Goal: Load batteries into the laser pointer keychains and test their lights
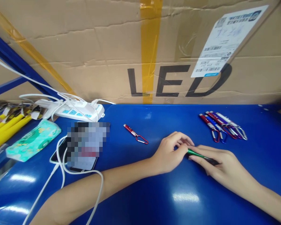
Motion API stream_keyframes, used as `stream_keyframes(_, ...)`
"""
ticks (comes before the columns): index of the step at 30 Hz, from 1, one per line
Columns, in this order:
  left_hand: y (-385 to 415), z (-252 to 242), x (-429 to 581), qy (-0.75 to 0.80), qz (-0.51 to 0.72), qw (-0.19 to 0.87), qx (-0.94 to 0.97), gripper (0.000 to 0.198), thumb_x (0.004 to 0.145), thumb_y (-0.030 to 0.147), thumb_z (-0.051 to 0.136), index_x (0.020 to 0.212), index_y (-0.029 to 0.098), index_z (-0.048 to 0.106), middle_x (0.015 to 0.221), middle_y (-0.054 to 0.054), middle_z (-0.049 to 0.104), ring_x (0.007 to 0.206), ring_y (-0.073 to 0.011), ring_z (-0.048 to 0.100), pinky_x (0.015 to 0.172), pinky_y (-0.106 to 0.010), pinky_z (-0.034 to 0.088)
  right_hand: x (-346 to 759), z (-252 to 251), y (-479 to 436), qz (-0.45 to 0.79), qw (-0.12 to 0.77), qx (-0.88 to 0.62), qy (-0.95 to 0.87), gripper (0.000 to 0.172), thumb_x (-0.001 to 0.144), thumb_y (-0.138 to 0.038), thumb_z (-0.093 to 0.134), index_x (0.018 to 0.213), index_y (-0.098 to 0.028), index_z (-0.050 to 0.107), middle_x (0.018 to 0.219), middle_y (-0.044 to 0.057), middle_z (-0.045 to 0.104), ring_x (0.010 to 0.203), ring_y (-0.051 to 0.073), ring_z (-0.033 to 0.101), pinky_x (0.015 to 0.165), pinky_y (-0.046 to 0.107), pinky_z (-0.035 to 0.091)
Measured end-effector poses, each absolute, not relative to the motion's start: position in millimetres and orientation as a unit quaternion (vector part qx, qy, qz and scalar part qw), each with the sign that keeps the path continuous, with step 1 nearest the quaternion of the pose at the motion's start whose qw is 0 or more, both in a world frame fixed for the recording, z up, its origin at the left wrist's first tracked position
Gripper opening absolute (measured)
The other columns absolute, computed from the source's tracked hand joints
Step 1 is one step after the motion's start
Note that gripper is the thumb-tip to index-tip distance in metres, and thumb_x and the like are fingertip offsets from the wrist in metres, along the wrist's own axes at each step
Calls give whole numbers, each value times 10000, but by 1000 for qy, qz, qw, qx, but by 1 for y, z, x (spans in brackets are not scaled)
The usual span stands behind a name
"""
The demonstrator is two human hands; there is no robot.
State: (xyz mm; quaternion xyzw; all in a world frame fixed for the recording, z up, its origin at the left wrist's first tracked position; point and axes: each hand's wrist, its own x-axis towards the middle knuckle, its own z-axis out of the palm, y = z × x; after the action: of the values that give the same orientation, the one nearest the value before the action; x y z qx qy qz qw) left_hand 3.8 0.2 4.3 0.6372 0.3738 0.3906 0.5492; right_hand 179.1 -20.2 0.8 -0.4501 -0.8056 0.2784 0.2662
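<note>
My right hand (217,162) is closed around a slim, shiny green tool with a black end (198,153); its exact kind is hidden by the fingers. My left hand (174,151) meets the tool's other end, thumb and fingers pinched together over something I cannot make out. Left of my hands lies a red keychain flashlight (131,130) with a carabiner clip. Toward the back right, several more keychain flashlights (219,123) in red, blue and silver lie side by side, clips toward me.
A large cardboard box (107,56) marked LED stands behind the blue tabletop (142,193). To the left are a white power strip (79,109), a phone (89,147), a green tissue pack (33,140) and yellow-handled tools (9,131). A white cable (101,184) crosses my left forearm.
</note>
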Motion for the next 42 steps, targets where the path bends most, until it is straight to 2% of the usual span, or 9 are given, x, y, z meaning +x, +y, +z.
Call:
stream_keyframes(6, 2, 5, 4, 380, 380, 571, 621, 178, 797, 71, 395, 837, 135, 556, 834, -21, 566, 803, -127, 536, 783, -248, 412, 176, 3, -21, 257, 273, -463, -803, 226, 861, -281, 532, 1005, -250, 704, 864, 10, 699, 731, 149, 660, 588, 210, 522)
stream_keyframes(12, 2, 6, 4, 390, 377, 561, 626, 175, 805, 79, 390, 849, 150, 544, 847, -16, 565, 818, -128, 547, 781, -248, 419, 179, 1, -19, 278, 273, -476, -788, 220, 858, -297, 529, 981, -250, 704, 869, 12, 697, 731, 157, 654, 609, 238, 524)
stream_keyframes(17, 0, 4, 5, 421, 365, 439, 705, 153, 826, 102, 423, 905, 175, 532, 939, -26, 554, 904, -153, 518, 840, -292, 403, 179, -3, -16, 275, 279, -480, -784, 269, 847, -339, 561, 1075, -227, 648, 975, 37, 676, 824, 171, 638, 724, 279, 522)
stream_keyframes(22, -5, -3, 6, 460, 293, 304, 781, 216, 860, 242, 506, 1067, 198, 464, 1027, -39, 537, 971, -198, 475, 882, -378, 365, 183, 2, -12, 315, 276, -455, -786, 415, 821, -343, 596, 1218, -230, 552, 1124, 70, 607, 728, 130, 610, 587, 240, 532)
stream_keyframes(26, -5, -5, 6, 460, 256, 275, 805, 290, 859, 366, 537, 1097, 212, 473, 1056, -42, 530, 987, -209, 464, 860, -377, 359, 196, 19, -6, 295, 274, -437, -804, 317, 845, -343, 567, 1129, -211, 618, 1108, 68, 632, 985, 189, 596, 854, 319, 505)
stream_keyframes(28, -5, -4, 6, 462, 234, 266, 813, 233, 862, 364, 536, 1040, 214, 521, 1028, -35, 540, 964, -211, 460, 835, -371, 352, 205, 29, -4, 267, 265, -468, -800, 269, 865, -343, 536, 1061, -199, 651, 1038, 60, 663, 937, 178, 616, 813, 291, 514)
stream_keyframes(33, -5, -2, 8, 468, 216, 264, 815, 104, 883, 276, 513, 902, 199, 581, 926, -23, 568, 893, -200, 457, 785, -352, 329, 222, 38, -4, 204, 200, -528, -800, 239, 832, -418, 570, 913, -236, 703, 867, 21, 693, 700, 132, 627, 532, 198, 472)
stream_keyframes(38, -3, 2, 8, 455, 290, 337, 772, 75, 893, 194, 477, 896, 184, 551, 912, -21, 577, 908, -181, 496, 865, -349, 343, 213, 24, -6, 192, 171, -495, -830, 253, 835, -400, 583, 1017, -252, 679, 945, 3, 655, 638, 96, 604, 571, 207, 454)
stream_keyframes(42, -5, 7, 7, 414, 344, 438, 720, 80, 903, 170, 419, 939, 178, 490, 942, -34, 580, 923, -164, 536, 853, -309, 389, 206, 14, -5, 173, 166, -486, -841, 202, 880, -337, 529, 970, -241, 682, 917, 8, 641, 692, 114, 609, 634, 227, 453)
